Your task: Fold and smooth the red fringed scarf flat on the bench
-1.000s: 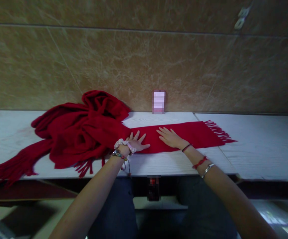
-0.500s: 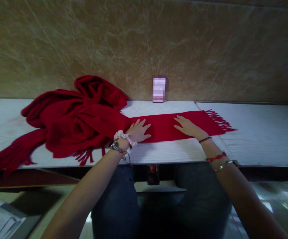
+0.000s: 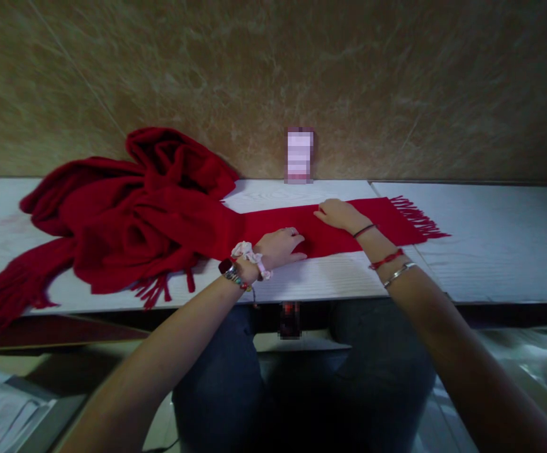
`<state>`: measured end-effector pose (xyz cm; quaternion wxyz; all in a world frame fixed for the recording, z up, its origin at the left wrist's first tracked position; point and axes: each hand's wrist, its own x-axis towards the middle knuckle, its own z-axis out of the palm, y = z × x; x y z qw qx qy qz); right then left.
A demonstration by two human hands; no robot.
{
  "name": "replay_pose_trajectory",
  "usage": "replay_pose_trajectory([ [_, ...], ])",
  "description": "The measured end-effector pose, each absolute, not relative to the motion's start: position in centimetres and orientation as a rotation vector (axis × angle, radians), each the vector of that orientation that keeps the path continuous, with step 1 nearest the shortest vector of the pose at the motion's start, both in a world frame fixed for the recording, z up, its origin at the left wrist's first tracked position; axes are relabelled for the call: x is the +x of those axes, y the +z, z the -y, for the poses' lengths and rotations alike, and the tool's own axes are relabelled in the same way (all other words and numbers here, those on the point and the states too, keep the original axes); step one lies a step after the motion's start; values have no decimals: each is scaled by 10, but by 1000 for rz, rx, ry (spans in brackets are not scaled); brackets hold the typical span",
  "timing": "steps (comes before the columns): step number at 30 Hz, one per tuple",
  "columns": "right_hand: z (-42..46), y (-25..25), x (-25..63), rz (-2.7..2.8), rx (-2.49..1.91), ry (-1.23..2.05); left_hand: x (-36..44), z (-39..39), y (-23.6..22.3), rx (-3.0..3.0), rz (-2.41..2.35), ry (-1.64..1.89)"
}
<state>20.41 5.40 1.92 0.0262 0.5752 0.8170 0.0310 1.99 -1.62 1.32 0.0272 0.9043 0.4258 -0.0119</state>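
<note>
A red scarf lies along a white wooden board. Its right part is spread flat and ends in a fringe. The left part is heaped in loose folds, with more fringe hanging toward the near edge. My left hand rests on the flat strip near its near edge, fingers bent and thumb apart. To the right, my right hand is by the strip's far edge with its fingers curled down against the cloth; its fingertips are partly hidden.
A phone-like object with a blurred screen leans on the brown marbled wall behind the white board. My knees are below the board's front edge. A grey box with papers stands at lower left.
My left hand has slid right along the scarf and bent its fingers. My right hand has shifted a little left and toward the far edge, its spread fingers now curled in.
</note>
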Motion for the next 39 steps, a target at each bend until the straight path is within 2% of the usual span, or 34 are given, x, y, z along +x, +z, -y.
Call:
replay_pose_trajectory([
  [6,-70,8,180,-2533,2051,246,36,36,18,2732,-1427,65],
  [17,-76,-5,181,-2557,2030,271,74,58,18,2647,-1529,24],
  [39,-77,-13,176,-2571,2124,306,79,55,16,2565,-1506,167],
])
